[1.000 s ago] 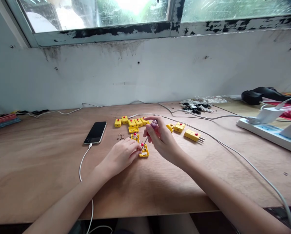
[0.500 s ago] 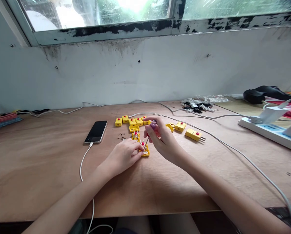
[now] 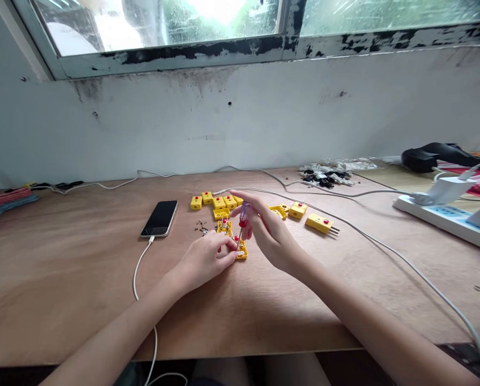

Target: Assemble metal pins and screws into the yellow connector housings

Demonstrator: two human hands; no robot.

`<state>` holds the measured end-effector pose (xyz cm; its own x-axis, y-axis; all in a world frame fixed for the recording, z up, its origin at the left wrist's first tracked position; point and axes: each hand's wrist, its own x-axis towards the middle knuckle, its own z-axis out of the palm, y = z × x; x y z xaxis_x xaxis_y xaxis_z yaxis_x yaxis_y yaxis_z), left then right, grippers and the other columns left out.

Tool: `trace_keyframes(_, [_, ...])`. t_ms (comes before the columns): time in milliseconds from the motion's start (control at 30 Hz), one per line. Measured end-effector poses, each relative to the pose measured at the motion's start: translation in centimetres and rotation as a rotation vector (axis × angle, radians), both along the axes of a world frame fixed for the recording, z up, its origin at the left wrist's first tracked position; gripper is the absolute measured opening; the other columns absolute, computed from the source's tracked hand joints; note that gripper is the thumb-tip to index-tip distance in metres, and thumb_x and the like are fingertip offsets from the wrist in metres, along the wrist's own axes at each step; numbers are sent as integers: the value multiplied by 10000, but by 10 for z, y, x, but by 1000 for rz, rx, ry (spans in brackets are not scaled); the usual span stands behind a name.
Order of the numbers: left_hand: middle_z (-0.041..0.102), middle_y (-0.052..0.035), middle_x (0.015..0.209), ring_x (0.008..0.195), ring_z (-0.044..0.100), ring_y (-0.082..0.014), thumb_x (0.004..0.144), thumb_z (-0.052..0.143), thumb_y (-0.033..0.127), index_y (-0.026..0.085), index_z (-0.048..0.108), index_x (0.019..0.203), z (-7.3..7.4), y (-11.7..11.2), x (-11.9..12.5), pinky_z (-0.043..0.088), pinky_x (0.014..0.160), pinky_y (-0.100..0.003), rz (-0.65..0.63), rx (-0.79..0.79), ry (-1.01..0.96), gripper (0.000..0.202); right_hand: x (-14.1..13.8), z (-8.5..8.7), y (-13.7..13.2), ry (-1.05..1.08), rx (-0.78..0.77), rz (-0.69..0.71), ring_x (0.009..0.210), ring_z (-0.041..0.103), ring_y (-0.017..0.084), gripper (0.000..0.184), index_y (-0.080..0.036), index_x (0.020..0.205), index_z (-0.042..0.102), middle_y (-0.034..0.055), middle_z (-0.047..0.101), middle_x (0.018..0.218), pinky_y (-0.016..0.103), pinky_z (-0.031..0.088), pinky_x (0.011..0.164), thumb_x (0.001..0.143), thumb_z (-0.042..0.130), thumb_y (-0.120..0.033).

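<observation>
Our right hand point(image 3: 270, 233) pinching a small screwdriver point(image 3: 243, 216), its tip down in an open yellow connector point(image 3: 242, 251), our left hand point(image 3: 204, 258) clasping that connector's edge, mid-frame on the desk point(image 3: 82, 279)

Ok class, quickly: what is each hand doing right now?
Left hand: closed, pinching an open yellow connector.
Right hand: closed, holding a small screwdriver.

The left hand point(image 3: 205, 258) sits low and palm down with its fingers curled, while the right hand point(image 3: 268, 231) is raised just beside it, fingers pinched to the thumb, the left forearm point(image 3: 119, 321) and right forearm point(image 3: 368, 316) angling inward.
</observation>
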<state>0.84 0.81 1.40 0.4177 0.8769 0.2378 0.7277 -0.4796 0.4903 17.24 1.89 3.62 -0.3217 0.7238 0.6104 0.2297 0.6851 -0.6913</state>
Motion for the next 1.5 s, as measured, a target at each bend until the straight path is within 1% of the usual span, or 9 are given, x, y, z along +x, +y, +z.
trace_keyframes(233, [597, 10, 698, 671, 523, -153, 806, 552, 219, 216, 660, 798, 1, -1, 1, 426, 652, -272, 0, -3, 8, 108, 0, 2, 5, 32, 14, -104, 604, 582, 103, 232, -222, 1096, 566, 22, 622, 829, 243, 473, 523, 913, 459, -317])
trace_keyframes(400, [608, 7, 723, 677, 531, -152, 827, 561, 298, 231, 676, 815, -2, 1, -2, 426, 658, -275, -10, 3, -10, 134, -5, -4, 3, 76, 112, -235, 583, 581, 98, 156, -223, 1000, 587, 10, 624, 814, 232, 472, 516, 867, 536, -284])
trace_keyframes(500, [607, 8, 705, 671, 527, -153, 831, 569, 322, 230, 680, 800, -2, 1, -2, 420, 648, -271, -14, 17, -11, 147, -7, -5, -1, 52, 178, -238, 594, 586, 109, 169, -229, 1024, 585, 18, 645, 839, 246, 490, 533, 869, 539, -278])
trace_keyframes(667, [586, 15, 695, 613, 498, -136, 791, 616, 291, 226, 669, 776, -1, 0, 1, 391, 592, -249, 37, 6, -19, 85, -7, -4, -3, 15, 200, -123, 891, 637, 168, 296, -236, 1212, 492, 70, 658, 1006, 320, 534, 742, 935, 387, -228])
trace_keyframes(867, [552, 20, 686, 598, 465, -124, 754, 644, 346, 206, 642, 705, -5, 4, 3, 374, 591, -244, 87, -65, -103, 149, -10, -10, 4, 94, 174, -212, 651, 644, 156, 217, -229, 1084, 567, 30, 662, 784, 258, 520, 501, 880, 518, -285])
trace_keyframes(1000, [545, 15, 686, 635, 469, -134, 738, 653, 328, 202, 642, 697, -6, 6, 3, 379, 619, -249, 66, -88, -143, 133, -10, -8, 10, 62, 278, -262, 598, 615, 140, 176, -224, 1028, 570, 19, 645, 768, 275, 524, 547, 856, 554, -259])
trace_keyframes(1200, [559, 3, 717, 629, 472, -134, 728, 642, 286, 200, 652, 718, -8, 6, 4, 393, 625, -255, 83, -79, -144, 88, -9, 6, 17, -11, 165, -71, 688, 646, 144, 188, -216, 1037, 558, 39, 648, 832, 287, 536, 616, 929, 413, -268])
trace_keyframes(1333, [557, 4, 699, 644, 479, -136, 726, 639, 267, 199, 668, 733, -6, 5, 3, 392, 637, -248, 57, -87, -145, 74, -12, -4, 22, 138, 143, -186, 609, 616, 124, 144, -227, 995, 562, 20, 620, 812, 246, 510, 504, 892, 501, -306])
trace_keyframes(1500, [556, -3, 731, 671, 495, -138, 746, 622, 288, 200, 681, 766, -5, 5, 2, 390, 657, -252, 40, -96, -127, 108, -15, -14, 15, 192, 230, -283, 649, 629, 139, 115, -232, 949, 534, 17, 621, 808, 275, 536, 555, 865, 548, -309])
